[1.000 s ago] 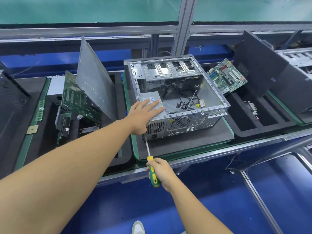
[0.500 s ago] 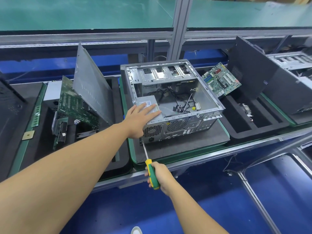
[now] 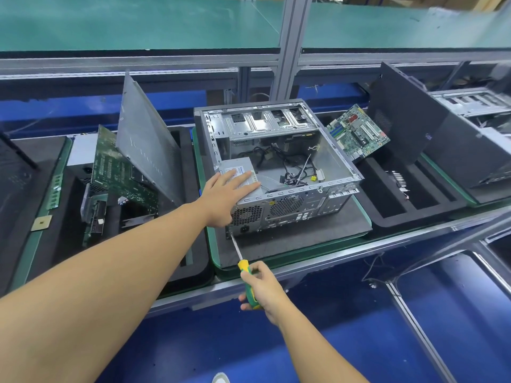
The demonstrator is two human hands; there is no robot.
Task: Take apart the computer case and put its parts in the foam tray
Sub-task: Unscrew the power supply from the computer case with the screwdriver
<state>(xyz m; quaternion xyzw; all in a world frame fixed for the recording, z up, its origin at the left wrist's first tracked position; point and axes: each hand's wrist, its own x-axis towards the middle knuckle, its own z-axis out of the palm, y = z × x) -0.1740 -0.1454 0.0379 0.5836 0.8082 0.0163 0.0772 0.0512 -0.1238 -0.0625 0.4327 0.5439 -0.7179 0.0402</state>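
Computer case (image 3: 279, 172), centre of frame, lies on its side on a dark foam pad (image 3: 290, 244), open face up, side cover off. Rear panel with fan grilles faces the camera. Power supply (image 3: 240, 178) sits in the near-left corner of the case; loose black cables (image 3: 293, 172) lie on the case floor, drive cage along the far edge.

Left hand (image 3: 224, 197) lies flat, fingers spread open, palm down on top of the power supply and the case's near-left corner; it grips nothing. Right hand (image 3: 262, 288), lower centre, is closed around the yellow-green handle of a screwdriver (image 3: 243, 261). Shaft points up-left, tip at the lower left corner of the rear panel, beside the power socket. Exact tip contact too small to tell.

Left of the case: foam tray (image 3: 190, 244), black with slots, holds a grey side panel (image 3: 146, 139) standing tilted, a green circuit board (image 3: 116, 172) leaning just left of it, and a metal bracket part (image 3: 94, 214) lower down. A RAM stick (image 3: 55, 192) and a small square chip (image 3: 41, 223) lie on the green edge further left.

Right of the case: second foam tray (image 3: 409, 205) with a green motherboard (image 3: 356, 134) propped at its far-left end and a dark panel (image 3: 401, 114) standing behind. Another case, upper right, partly cut off. Blue floor below.
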